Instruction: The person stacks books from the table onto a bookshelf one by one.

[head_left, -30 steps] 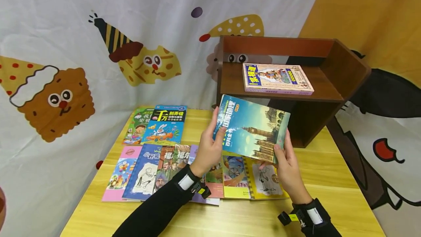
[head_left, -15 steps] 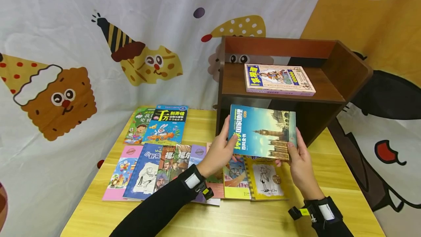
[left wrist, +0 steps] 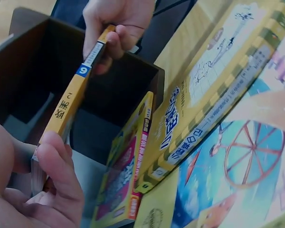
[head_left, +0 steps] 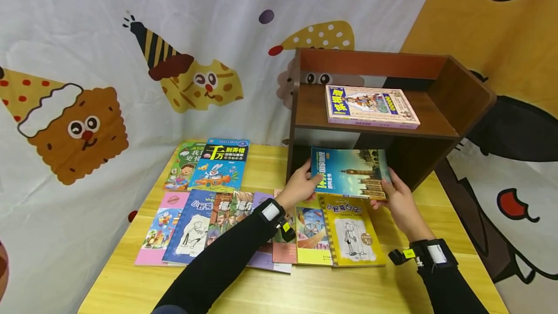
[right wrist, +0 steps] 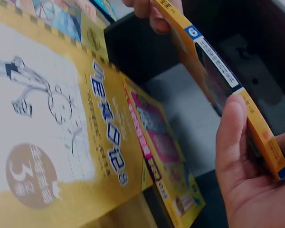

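Observation:
Both hands hold a blue book with a clock tower on its cover level in front of the lower opening of the brown wooden shelf. My left hand grips its left end, my right hand its right end. The wrist views show the book's yellow spine pinched between fingers and thumb at each end, the left hand near, the right hand near. Under it lies a yellow cartoon book.
A thick book lies flat on the shelf's upper board. Several picture books are spread over the yellow wooden table, with two more behind them. A cartoon curtain hangs behind.
The blue book has moved forward and down from a tilted hold above the table to a flatter pose at the shelf's lower opening. Both hands went with it.

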A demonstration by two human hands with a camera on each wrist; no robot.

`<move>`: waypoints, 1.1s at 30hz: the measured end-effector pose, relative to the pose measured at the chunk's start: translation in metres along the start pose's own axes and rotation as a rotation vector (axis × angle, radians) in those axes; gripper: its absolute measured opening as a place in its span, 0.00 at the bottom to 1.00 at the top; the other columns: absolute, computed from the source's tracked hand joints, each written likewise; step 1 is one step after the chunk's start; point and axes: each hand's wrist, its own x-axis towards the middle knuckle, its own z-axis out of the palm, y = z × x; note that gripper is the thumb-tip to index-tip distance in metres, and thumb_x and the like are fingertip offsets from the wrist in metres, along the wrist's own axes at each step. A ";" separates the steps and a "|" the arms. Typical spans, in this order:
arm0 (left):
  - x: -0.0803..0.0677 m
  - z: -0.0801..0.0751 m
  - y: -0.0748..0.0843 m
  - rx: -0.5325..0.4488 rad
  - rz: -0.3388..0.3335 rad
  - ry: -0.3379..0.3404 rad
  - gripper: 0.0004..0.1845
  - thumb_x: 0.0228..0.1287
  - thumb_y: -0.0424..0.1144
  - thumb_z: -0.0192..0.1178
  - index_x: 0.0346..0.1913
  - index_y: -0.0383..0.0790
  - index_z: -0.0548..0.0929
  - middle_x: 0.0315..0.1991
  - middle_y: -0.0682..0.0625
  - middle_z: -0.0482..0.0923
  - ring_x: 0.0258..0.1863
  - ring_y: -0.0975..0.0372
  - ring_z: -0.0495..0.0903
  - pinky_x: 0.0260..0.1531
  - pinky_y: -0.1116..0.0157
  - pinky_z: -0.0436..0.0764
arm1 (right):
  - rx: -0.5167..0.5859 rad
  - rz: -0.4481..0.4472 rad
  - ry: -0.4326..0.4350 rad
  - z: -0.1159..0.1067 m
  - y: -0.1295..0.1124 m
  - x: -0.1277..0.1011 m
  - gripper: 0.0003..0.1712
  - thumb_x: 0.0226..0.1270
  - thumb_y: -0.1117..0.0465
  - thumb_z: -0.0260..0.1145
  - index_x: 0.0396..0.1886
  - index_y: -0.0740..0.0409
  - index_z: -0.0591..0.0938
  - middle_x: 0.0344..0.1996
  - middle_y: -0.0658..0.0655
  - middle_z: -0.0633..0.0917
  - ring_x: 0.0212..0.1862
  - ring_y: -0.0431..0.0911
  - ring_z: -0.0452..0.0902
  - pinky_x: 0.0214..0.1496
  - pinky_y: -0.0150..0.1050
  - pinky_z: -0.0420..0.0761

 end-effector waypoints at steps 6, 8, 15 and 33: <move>0.011 0.002 -0.012 -0.050 -0.117 -0.023 0.43 0.80 0.48 0.57 0.86 0.47 0.43 0.73 0.37 0.72 0.30 0.44 0.84 0.32 0.57 0.85 | -0.064 0.160 0.014 -0.009 0.010 0.009 0.40 0.86 0.44 0.44 0.87 0.47 0.40 0.48 0.49 0.79 0.27 0.44 0.80 0.32 0.37 0.84; 0.010 0.001 -0.018 -0.059 -0.147 -0.022 0.43 0.79 0.49 0.57 0.85 0.48 0.45 0.69 0.39 0.76 0.28 0.48 0.84 0.34 0.59 0.86 | -0.083 0.195 0.005 -0.009 0.017 0.011 0.41 0.86 0.43 0.43 0.87 0.47 0.40 0.49 0.49 0.79 0.28 0.43 0.78 0.32 0.36 0.83; 0.010 0.000 -0.028 -0.059 -0.209 -0.061 0.43 0.79 0.48 0.57 0.85 0.43 0.46 0.46 0.41 0.85 0.22 0.60 0.79 0.35 0.64 0.84 | -0.087 0.285 -0.024 -0.010 0.034 0.010 0.39 0.88 0.47 0.40 0.86 0.52 0.38 0.43 0.47 0.76 0.24 0.39 0.66 0.27 0.35 0.70; 0.003 -0.008 -0.027 0.185 -0.105 -0.250 0.34 0.64 0.35 0.73 0.71 0.42 0.71 0.47 0.44 0.89 0.39 0.49 0.90 0.39 0.56 0.89 | -0.264 0.289 -0.121 -0.027 0.041 -0.002 0.65 0.70 0.48 0.73 0.86 0.50 0.35 0.70 0.65 0.67 0.40 0.45 0.76 0.41 0.40 0.82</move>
